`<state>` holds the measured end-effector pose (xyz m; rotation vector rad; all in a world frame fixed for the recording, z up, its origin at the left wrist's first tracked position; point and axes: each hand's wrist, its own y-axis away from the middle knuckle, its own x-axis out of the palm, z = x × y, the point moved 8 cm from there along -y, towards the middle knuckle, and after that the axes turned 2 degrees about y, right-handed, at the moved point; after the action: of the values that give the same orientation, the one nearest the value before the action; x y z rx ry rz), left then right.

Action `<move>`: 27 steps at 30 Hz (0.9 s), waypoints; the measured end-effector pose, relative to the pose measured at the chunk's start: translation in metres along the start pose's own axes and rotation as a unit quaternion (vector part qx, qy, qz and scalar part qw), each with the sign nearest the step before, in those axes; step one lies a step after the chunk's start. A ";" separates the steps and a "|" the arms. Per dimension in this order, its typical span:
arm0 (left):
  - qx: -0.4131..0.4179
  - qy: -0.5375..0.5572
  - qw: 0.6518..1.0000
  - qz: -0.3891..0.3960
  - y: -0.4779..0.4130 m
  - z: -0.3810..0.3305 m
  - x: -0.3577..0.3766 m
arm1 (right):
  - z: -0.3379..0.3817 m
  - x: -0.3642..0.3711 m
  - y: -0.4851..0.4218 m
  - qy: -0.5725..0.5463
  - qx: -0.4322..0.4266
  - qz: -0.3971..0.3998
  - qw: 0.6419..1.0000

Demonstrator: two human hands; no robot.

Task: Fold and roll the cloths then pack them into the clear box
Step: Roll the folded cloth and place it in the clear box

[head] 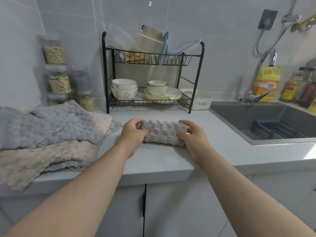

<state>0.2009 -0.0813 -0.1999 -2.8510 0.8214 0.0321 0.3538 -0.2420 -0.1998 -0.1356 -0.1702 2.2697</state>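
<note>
I see the rolled grey cloth [164,131] lying on the countertop [171,156] in front of the dish rack [152,72]; my left hand [134,134] and right hand [193,135] each grip one end, fingers curled round it. A pile of unfolded cloths [51,134] sits to the left.

Yellow detergent bottle [266,82]: label reads "立白", white characters. Sauce bottles [290,89] beside it: labels too blurred.
</note>
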 end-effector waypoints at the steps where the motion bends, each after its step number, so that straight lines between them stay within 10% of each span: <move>1: -0.001 0.002 1.000 -0.001 0.000 0.000 -0.001 | -0.001 0.000 -0.001 0.000 0.000 -0.001 1.000; 17: 0.003 -0.066 0.998 0.012 0.013 0.000 0.004 | -0.006 -0.006 0.004 0.085 0.012 0.050 0.995; 27: -0.152 -0.118 0.980 0.045 0.018 -0.021 0.009 | 0.013 -0.012 0.006 0.090 0.226 0.079 0.967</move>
<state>0.1988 -0.1047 -0.1824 -3.0005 0.9643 0.5405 0.3553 -0.2563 -0.1872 -0.1154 0.4681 2.3772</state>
